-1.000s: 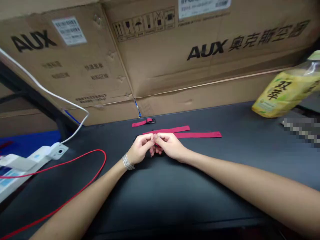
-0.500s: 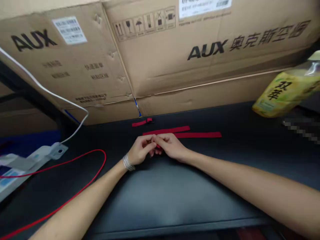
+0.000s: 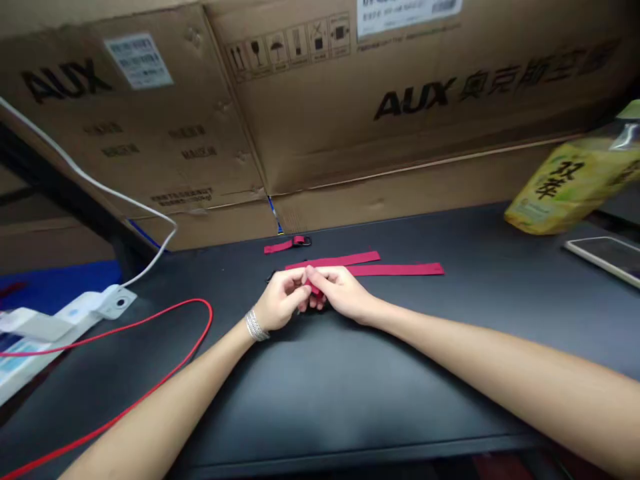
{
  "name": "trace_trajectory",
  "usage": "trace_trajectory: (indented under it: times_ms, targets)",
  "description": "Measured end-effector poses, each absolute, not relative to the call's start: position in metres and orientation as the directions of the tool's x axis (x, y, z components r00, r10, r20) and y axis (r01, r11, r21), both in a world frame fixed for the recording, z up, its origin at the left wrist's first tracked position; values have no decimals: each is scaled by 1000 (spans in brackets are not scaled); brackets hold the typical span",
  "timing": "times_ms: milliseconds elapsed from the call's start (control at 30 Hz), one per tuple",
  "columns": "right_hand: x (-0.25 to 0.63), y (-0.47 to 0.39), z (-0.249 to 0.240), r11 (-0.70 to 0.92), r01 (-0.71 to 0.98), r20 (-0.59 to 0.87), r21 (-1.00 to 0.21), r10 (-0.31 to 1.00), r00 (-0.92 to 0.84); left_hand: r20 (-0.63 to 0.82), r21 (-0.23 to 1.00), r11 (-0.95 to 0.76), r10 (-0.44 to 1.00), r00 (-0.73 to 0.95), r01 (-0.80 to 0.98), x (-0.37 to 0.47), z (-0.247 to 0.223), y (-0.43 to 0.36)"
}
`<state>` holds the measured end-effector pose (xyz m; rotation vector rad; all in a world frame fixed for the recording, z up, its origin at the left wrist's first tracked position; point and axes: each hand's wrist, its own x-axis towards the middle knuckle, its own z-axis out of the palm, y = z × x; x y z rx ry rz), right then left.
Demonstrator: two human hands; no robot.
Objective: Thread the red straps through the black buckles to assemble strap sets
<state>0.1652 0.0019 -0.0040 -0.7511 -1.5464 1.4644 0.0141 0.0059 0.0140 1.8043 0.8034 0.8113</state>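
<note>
My left hand (image 3: 281,301) and my right hand (image 3: 341,293) meet at the middle of the black table, fingers closed together. Between the fingertips a bit of red strap (image 3: 313,287) shows; most of it is hidden by the fingers. Just behind my hands lie two flat red straps, a longer one (image 3: 400,270) and one slightly farther back (image 3: 345,259). Farther back rests a short red strap with a black buckle (image 3: 287,245). A silver bracelet (image 3: 257,325) circles my left wrist.
Large cardboard boxes (image 3: 320,153) stand along the back. A yellow drink bottle (image 3: 565,183) and a phone (image 3: 607,255) are at the right. A red cable (image 3: 197,340), a white cord (image 3: 115,191) and a white power strip (image 3: 75,313) lie at the left.
My fingers shift slightly around the red strap, and more of its red shows between them. The picture is darker over the boxes. The straps on the table stay put.
</note>
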Motion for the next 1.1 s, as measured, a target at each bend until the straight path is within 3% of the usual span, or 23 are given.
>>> trace_trajectory:
  times_ms: [367, 833, 1100]
  targets:
    - [166, 4, -7, 167, -118, 203, -979, 874, -442, 170, 920, -327, 831, 529, 218, 17, 16, 4]
    - [165, 4, 0, 45, -191, 126, -981, 890, -438, 169, 921, -306, 871, 460, 241, 13, 11, 7]
    - [166, 5, -2, 90, -140, 142, -986, 891, -432, 152, 918, -296, 877, 455, 263, 14, 12, 7]
